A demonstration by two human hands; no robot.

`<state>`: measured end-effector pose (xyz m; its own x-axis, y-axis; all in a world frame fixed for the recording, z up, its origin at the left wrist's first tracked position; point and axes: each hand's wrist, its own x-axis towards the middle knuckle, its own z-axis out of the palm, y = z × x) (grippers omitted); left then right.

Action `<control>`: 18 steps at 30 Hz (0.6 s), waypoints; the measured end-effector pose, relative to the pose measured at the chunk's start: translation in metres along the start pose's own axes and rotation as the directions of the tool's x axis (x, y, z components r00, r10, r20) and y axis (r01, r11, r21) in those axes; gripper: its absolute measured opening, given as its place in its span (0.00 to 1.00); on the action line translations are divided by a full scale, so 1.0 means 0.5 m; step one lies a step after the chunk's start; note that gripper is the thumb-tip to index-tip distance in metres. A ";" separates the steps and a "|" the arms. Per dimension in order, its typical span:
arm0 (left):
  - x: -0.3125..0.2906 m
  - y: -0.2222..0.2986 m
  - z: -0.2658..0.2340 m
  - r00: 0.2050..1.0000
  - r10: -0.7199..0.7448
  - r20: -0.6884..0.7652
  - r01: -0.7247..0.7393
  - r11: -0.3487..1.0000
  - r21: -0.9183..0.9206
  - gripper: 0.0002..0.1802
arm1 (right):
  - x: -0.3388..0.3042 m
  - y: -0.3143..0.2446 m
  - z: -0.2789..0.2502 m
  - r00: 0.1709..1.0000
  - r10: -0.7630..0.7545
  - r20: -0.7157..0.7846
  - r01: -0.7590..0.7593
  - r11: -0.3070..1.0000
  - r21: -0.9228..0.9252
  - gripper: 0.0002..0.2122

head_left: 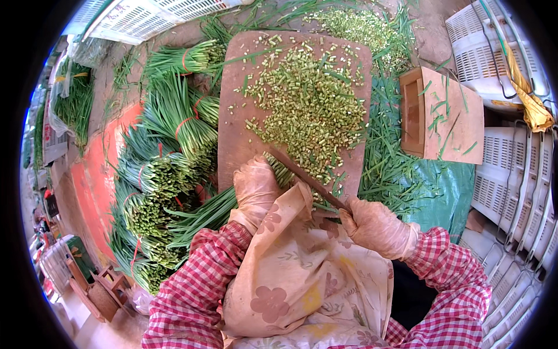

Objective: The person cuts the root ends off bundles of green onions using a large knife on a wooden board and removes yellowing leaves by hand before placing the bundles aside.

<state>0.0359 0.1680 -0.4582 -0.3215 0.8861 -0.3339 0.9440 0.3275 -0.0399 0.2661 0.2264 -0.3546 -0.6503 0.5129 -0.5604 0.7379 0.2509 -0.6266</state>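
My left hand (256,189), in a thin clear glove, is closed around a bunch of green garlic chives (210,220) near its cut end. The bunch lies across the near edge of a brown cutting board (235,125), its leaves trailing to the left. In my gloved right hand (381,228) is the handle of a knife (308,177). Its long dark blade slants up to the left, the tip beside the stalk ends in front of my left hand. Short chopped pieces of stalk (314,107) are heaped over the board's middle and right.
Banded chive bundles (165,177) are piled left of the board on a red sheet (96,180). At right, a wooden box (444,113) stands on a green tarp (444,189) strewn with loose leaves. White plastic crates (500,168) line the right side; another crate (145,20) is at top left.
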 end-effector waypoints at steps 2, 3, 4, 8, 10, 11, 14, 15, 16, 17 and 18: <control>-0.001 0.005 -0.012 1.000 0.012 -0.002 -0.012 1.000 0.006 0.10 | 0.016 -0.003 0.002 1.000 0.002 0.006 -0.002 1.000 0.003 0.11; -0.002 0.009 -0.032 1.000 0.026 -0.014 -0.026 1.000 0.005 0.10 | 0.030 -0.005 0.007 1.000 0.001 -0.013 -0.001 0.999 0.047 0.11; -0.003 0.013 -0.039 0.999 0.040 -0.025 -0.040 0.999 0.004 0.09 | 0.053 -0.010 0.018 0.999 0.002 -0.033 0.001 0.996 0.091 0.11; 0.008 -0.012 0.020 0.999 0.035 0.018 -0.036 0.998 0.043 0.11 | 0.194 -0.051 0.087 0.927 -0.285 -0.244 0.293 0.956 -0.002 0.08; 0.017 -0.024 0.029 0.982 0.172 0.072 -0.172 0.985 -0.005 0.12 | 0.281 -0.058 0.088 0.886 -0.385 -0.257 0.355 0.922 -0.156 0.08; 0.018 -0.008 0.007 0.985 0.132 0.112 -0.136 0.990 0.030 0.17 | 0.305 -0.070 0.073 0.923 -0.303 -0.239 0.284 0.953 -0.110 0.08; 0.001 0.003 -0.019 0.993 0.095 -0.063 -0.096 0.995 -0.016 0.27 | 0.291 -0.052 0.044 0.939 -0.237 -0.250 0.227 0.972 -0.068 0.09; -0.001 0.000 -0.022 0.998 0.036 -0.045 -0.038 0.998 -0.051 0.36 | 0.253 -0.061 0.025 0.972 -0.072 -0.224 0.088 0.994 0.062 0.09; -0.006 0.002 -0.032 0.999 0.022 -0.037 -0.026 0.995 -0.097 0.37 | 0.210 -0.050 0.017 0.961 -0.038 -0.274 0.056 0.997 0.059 0.09; -0.009 0.000 -0.052 1.000 0.009 -0.023 -0.012 0.990 -0.144 0.37 | 0.164 -0.045 0.012 0.958 -0.033 -0.285 0.049 0.998 0.050 0.10; -0.012 0.004 -0.066 1.000 0.009 -0.001 -0.009 0.980 -0.197 0.38 | 0.124 -0.039 0.013 0.960 -0.051 -0.275 0.052 0.999 -0.002 0.09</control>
<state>0.0375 0.1743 -0.4250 -0.3132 0.8892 -0.3334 0.9137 0.3779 0.1496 0.2101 0.2477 -0.3807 -0.6119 0.7056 -0.3574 0.7036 0.2792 -0.6534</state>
